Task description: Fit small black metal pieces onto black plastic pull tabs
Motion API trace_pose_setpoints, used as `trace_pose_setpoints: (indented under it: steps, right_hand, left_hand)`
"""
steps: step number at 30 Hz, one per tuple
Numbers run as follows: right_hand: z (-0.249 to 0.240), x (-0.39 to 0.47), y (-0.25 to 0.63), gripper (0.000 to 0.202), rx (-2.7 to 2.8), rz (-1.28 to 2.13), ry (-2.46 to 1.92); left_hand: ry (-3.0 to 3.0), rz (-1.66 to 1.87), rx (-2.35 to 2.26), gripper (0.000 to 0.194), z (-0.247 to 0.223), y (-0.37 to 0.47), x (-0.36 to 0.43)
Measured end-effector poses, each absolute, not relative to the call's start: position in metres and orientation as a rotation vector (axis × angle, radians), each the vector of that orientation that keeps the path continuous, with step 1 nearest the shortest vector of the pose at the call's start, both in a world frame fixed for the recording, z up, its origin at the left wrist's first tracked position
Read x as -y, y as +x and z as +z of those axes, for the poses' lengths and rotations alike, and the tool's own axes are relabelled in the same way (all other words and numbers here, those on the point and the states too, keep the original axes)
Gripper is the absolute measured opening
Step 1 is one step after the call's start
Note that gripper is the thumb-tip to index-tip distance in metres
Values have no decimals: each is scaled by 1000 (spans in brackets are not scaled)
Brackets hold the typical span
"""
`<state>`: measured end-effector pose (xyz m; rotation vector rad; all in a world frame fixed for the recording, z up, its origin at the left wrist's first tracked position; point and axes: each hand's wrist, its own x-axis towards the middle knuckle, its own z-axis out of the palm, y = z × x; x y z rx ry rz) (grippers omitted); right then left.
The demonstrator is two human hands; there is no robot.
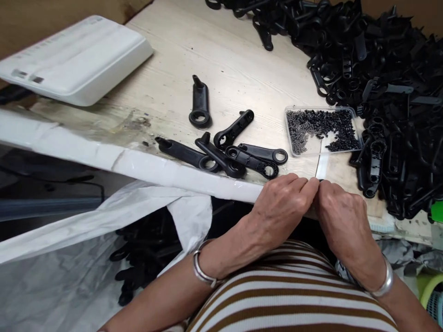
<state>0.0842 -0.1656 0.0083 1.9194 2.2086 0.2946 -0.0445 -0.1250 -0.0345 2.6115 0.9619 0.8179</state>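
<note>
My left hand [285, 205] and my right hand [341, 216] meet at the table's front edge, knuckles up and fingers curled. Both are closed, pressed against each other. A sliver of something black shows between them, but the fingers hide the rest. Left of my hands, several black plastic handles [188, 154] with a ring at one end lie along the edge. One more handle [200, 103] lies farther back. Just beyond my hands sits a shallow clear plastic box [321, 153], holding tiny black pieces [342, 129] and small metallic bits [296, 131].
A large heap of black plastic parts [398, 106] covers the right and back of the wooden table [166, 60]. At the back left stands a white plastic device [86, 55]. White wrapping [69, 143] lines the front edge; a plastic bag [62, 286] with black parts hangs below.
</note>
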Motion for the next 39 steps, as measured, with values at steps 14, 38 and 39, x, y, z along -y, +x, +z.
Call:
trace_pose_setpoints:
  steps: [14,38,39]
  right_hand:
    - [-13,175,135,51,-1864,-1693,3111]
    - [-24,160,117,44,-1307,-2560,3080]
    - [-23,161,119,45,-1275,-2600,3060]
  left_hand:
    - [2534,1112,-1036,7,-40,-42,129]
    - [2444,1291,-931,12,-45,-35,142]
    - [2416,1285,-914,11,-45,-35,141]
